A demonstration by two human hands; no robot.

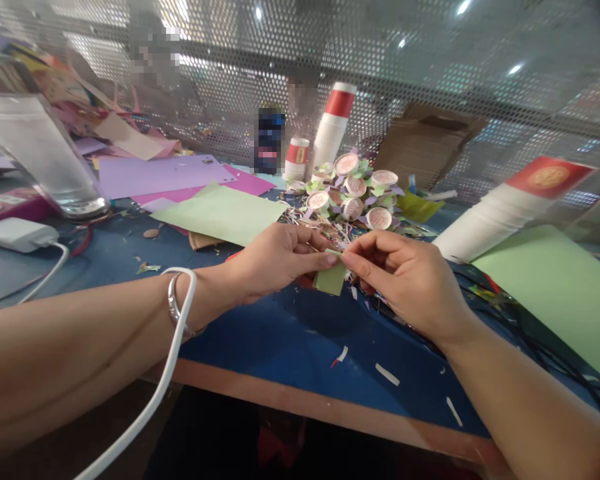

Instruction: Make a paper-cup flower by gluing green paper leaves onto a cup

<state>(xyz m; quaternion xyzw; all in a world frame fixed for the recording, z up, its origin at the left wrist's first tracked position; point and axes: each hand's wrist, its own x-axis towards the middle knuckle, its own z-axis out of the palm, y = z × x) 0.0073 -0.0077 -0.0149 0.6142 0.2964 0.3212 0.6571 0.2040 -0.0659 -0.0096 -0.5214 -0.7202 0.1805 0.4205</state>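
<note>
Between my two hands, just above the blue tabletop, is a small piece of light green paper (331, 279). My left hand (285, 257) pinches its upper left part between thumb and fingers. At its upper right corner, the thumb and fingertips of my right hand (397, 270) close on the same paper. Its lower edge hangs free, and the fingers hide part of the top. Right behind my hands sits a cluster of cut paper cup bottoms (354, 188) with green and purple paper bits around them.
Stacked paper cups (330, 133) stand at the back; another cup stack (500, 207) leans at right beside a green sheet (555, 293). Purple paper (155, 177) and a light green sheet (225, 212) lie left. A glass (43, 153) and white cable (163, 383) are near my left arm.
</note>
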